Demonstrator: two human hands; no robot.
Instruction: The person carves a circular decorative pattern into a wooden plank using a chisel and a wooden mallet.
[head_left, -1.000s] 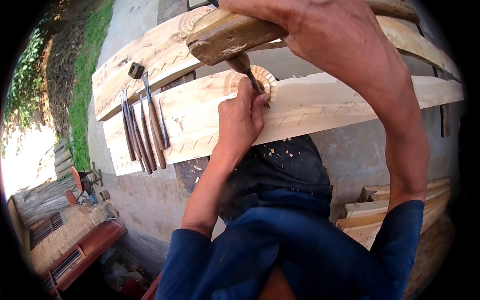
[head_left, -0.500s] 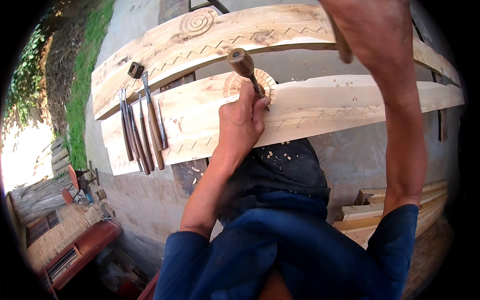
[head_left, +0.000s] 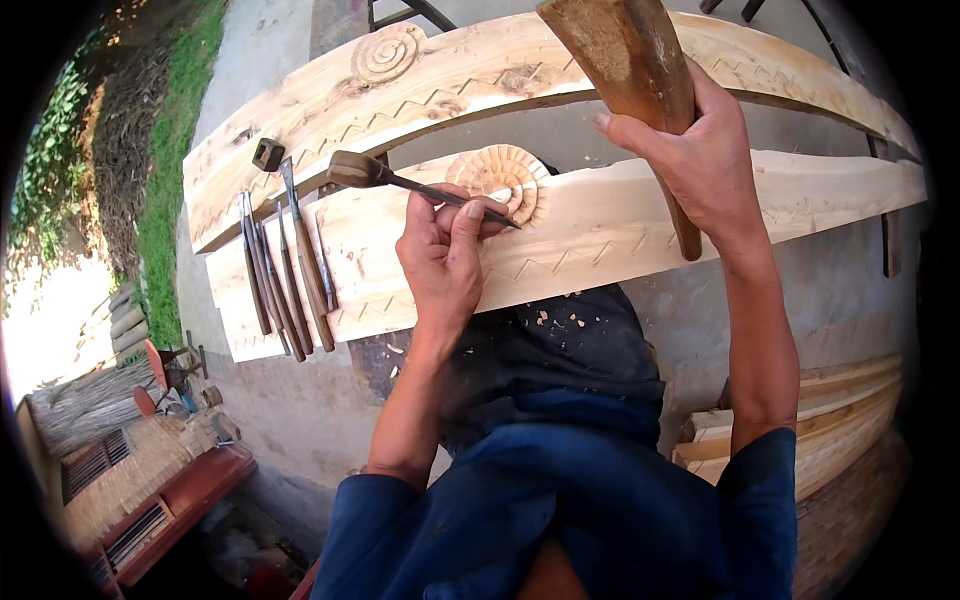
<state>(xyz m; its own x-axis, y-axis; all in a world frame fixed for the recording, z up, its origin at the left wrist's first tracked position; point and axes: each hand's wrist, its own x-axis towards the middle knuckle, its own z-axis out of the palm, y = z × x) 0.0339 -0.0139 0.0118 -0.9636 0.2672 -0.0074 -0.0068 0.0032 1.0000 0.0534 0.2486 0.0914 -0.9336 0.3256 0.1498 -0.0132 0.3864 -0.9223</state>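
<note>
My left hand point(head_left: 443, 255) pinches a carving chisel point(head_left: 405, 182) by its metal shank. The chisel leans low, its wooden handle to the left and its tip over the near plank point(head_left: 600, 205), beside the lower edge of a round ridged carving point(head_left: 510, 178). Whether the tip touches the wood I cannot tell. Higher up on the right, my right hand point(head_left: 712, 150) is wrapped round the handle of a wooden mallet point(head_left: 635, 65), with its thick head pointing up and away. A zigzag line is cut along the near plank.
Several chisels point(head_left: 290, 270) lie side by side at the near plank's left end. A small dark block point(head_left: 268, 154) sits on the far plank point(head_left: 450, 85), which bears a spiral and zigzag. Wood chips dot my dark trousers point(head_left: 560, 350). Stacked boards point(head_left: 830, 410) lie at lower right.
The chisel has tipped from nearly upright to a low slant, its handle swinging left and my left hand turning with it. My right hand has come down, bringing the mallet's head into view.
</note>
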